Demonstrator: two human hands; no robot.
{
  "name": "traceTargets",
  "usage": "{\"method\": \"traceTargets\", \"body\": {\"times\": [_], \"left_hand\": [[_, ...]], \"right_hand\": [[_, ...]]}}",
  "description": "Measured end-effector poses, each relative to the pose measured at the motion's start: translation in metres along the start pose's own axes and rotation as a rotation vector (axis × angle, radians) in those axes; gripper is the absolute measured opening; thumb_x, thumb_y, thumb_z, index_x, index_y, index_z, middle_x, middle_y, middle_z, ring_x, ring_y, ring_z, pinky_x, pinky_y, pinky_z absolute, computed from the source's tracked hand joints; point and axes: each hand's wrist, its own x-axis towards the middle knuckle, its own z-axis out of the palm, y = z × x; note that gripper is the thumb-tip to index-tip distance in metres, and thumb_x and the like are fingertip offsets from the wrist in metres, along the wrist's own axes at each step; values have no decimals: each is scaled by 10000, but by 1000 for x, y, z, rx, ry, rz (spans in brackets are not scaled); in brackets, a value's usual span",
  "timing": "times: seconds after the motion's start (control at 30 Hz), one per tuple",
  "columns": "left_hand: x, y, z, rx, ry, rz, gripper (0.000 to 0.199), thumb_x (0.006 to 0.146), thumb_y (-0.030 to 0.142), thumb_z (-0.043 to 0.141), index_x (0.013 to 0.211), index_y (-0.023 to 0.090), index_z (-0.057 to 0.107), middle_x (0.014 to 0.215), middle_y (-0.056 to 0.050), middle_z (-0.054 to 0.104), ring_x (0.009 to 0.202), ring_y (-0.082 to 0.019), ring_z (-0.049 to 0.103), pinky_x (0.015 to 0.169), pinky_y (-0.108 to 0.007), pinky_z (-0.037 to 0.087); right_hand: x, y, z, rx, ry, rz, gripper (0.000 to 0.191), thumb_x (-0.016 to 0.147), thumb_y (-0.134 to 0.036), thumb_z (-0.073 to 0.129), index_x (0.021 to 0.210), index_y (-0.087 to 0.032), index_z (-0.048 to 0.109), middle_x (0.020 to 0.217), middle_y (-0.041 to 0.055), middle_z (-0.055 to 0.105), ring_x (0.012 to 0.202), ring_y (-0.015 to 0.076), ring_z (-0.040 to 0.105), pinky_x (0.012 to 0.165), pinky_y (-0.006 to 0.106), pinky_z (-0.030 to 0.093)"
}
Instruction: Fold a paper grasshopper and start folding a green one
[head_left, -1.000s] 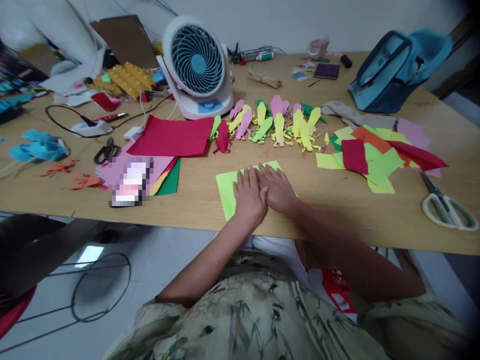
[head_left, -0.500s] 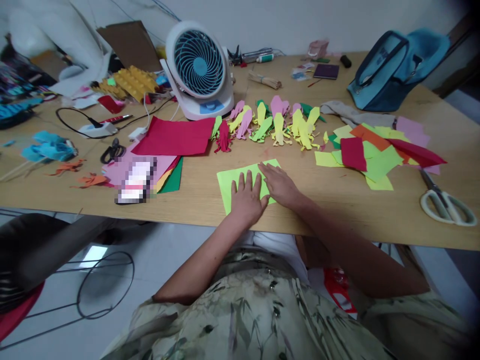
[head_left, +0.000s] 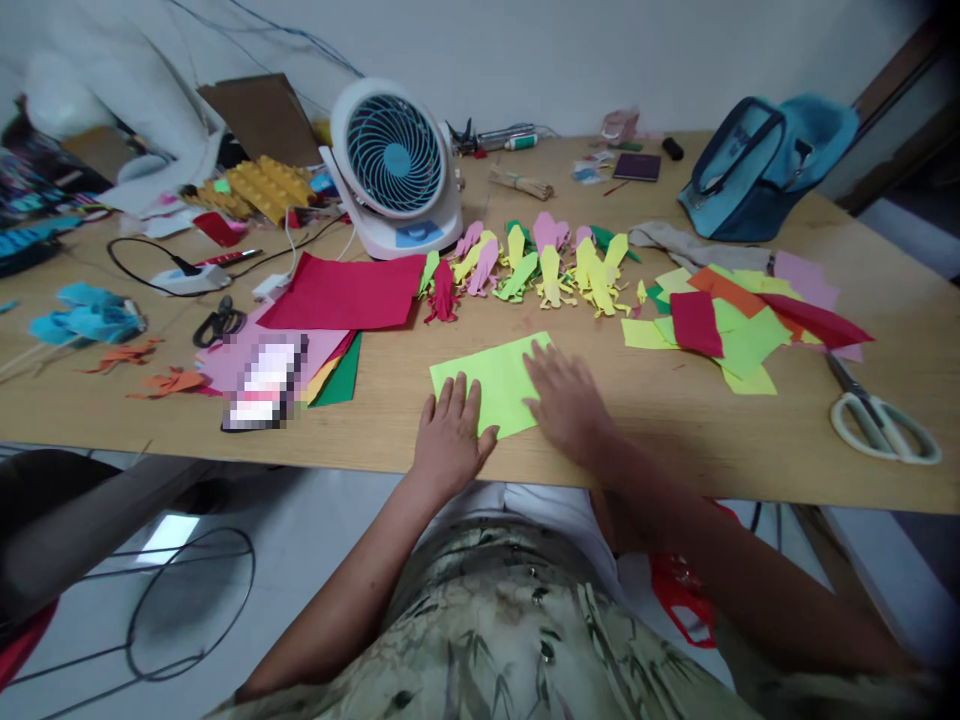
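- Both hands have parted since half a second ago: the left hand [head_left: 450,440] has shifted toward eight o'clock, the right hand [head_left: 571,405] slightly toward three.
- Left hand: spread flat on the near-left part of the lime sheet [head_left: 506,385], fingers toward twelve, thumb toward one, grasping nothing.
- Right hand: blurred, open, at the sheet's three o'clock end, fingers toward eleven; I cannot tell how firmly it touches.
- Lime sheet: flat on the table [head_left: 660,440] near its front edge, between the hands; its long axis runs crosswise, from just below nine o'clock to just above three.
- From the sheet, at twelve: a row of paper figures [head_left: 550,275].
- At ten: a red sheet [head_left: 345,295]; at eleven, farther off, a fan [head_left: 396,160].
- Between two and three: coloured scraps [head_left: 757,340]; at three, well apart, scissors [head_left: 885,425].
- At two, farthest: a blue bag [head_left: 761,180].
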Motion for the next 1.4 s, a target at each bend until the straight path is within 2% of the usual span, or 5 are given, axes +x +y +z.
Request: {"method": "traceTargets", "body": {"times": [0.13, 0.53, 0.83, 1.13, 1.4], "left_hand": [[0, 0, 0, 3, 17, 14, 654, 981, 428, 416, 1533, 84, 352, 1626, -191, 254, 1508, -343, 260, 1184, -530, 286], [-11, -11, 1, -6, 61, 35, 653, 976, 488, 440, 1531, 150, 380, 1608, -217, 294, 1490, -369, 298, 1157, -549, 318], [-15, -18, 1, 40, 56, 65, 637, 976, 474, 460, 1524, 155, 404, 1601, -228, 299, 1486, -380, 303, 1145, -548, 332], [-26, -22, 6, 13, 53, 27, 660, 982, 430, 398, 1531, 64, 354, 1617, -205, 269, 1495, -356, 288, 1158, -570, 302], [-46, -43, -25, 13, -69, 15, 539, 995, 310, 333, 1506, 164, 428, 1607, -131, 334, 1495, -378, 277, 1114, -669, 288]], "right_hand": [[-25, -31, 2, 132, -133, -247, 635, 1003, -442, 397, 1544, -113, 343, 1612, 159, 325, 1504, 278, 282, 1225, 503, 243], [-55, 37, -15, -102, -228, 63, 604, 1018, -381, 323, 1518, -42, 349, 1605, 213, 302, 1493, 309, 301, 1180, 596, 265], [14, -25, -3, -50, -49, -66, 633, 1024, -445, 335, 1534, -71, 343, 1646, 150, 225, 1527, 292, 203, 1232, 562, 131], [23, 36, 14, -60, -188, 80, 625, 1029, -452, 310, 1562, -125, 304, 1656, 154, 196, 1527, 317, 200, 1202, 579, 206], [21, 37, 13, -104, -188, 74, 612, 1028, -459, 282, 1559, -157, 311, 1657, 137, 209, 1524, 311, 209, 1187, 623, 198]]}}
